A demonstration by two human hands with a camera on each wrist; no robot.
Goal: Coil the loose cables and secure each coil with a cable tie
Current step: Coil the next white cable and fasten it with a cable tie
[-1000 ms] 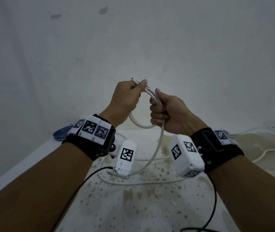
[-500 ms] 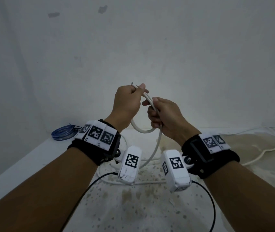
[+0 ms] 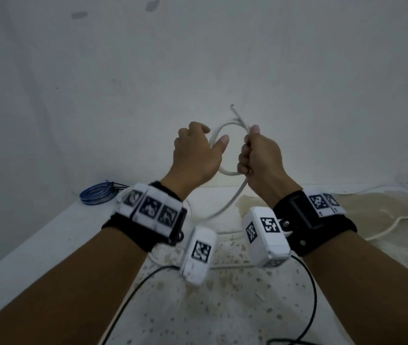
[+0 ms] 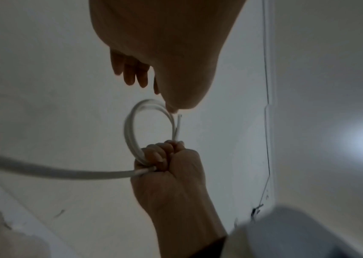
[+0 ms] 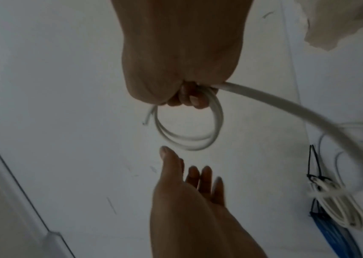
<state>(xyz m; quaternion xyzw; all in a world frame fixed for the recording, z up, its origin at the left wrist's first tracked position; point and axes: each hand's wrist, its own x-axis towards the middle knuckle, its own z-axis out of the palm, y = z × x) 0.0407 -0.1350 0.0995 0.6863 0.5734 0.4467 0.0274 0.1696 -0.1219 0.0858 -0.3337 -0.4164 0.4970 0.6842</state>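
A white cable coil of two or three small loops is held up in front of the wall. My right hand grips it in a fist on its right side, and the cable's cut end sticks up above the thumb. In the left wrist view the coil stands above that fist. My left hand is just left of the loop with relaxed fingers, holding nothing. The right wrist view shows it apart from the coil. The cable's free length drops to the table.
A speckled white table meets a white wall behind. A tied blue coil lies at the back left, beside a white coil and black cable ties. Loose white cable trails over the right side.
My left hand has let go of the cable end, opened and drawn away to the left. My right hand now holds the loop alone and has shifted to the right.
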